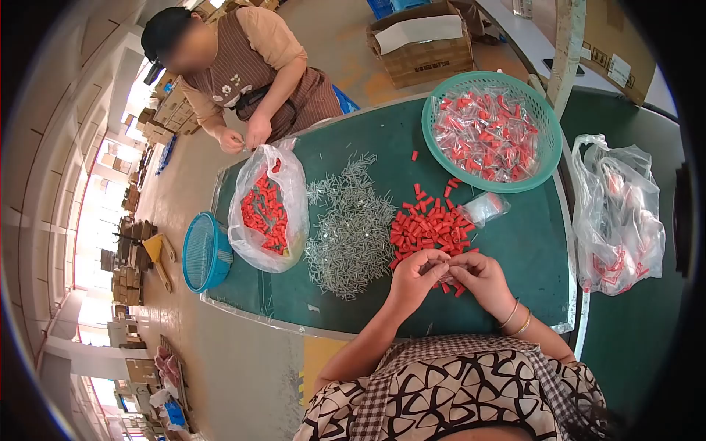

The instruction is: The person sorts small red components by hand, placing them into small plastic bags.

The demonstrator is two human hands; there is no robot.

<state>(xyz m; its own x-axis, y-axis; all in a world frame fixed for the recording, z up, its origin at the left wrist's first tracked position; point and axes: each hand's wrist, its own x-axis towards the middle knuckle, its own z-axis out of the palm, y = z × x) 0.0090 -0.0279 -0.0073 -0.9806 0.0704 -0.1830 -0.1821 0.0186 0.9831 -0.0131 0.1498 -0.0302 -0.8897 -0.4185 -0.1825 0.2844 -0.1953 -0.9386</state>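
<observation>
My left hand (419,277) and my right hand (482,277) meet at the near edge of a pile of red plastic pieces (432,226). Fingers and thumbs of both are pinched together around something small that I cannot make out. Left of the red pile lies a heap of small metal pins (349,242) on the green table (353,136). Small clear plastic bags (485,208) lie just right of the red pile. Beyond them, a green basket (546,158) holds many clear packets with red pieces inside.
A co-worker (250,70) stands across the table, hands at a white plastic bag (294,191) of red pieces. A blue basket (200,253) sits at the left edge. A clear plastic bag (621,213) hangs at the right. A cardboard box (426,62) stands behind.
</observation>
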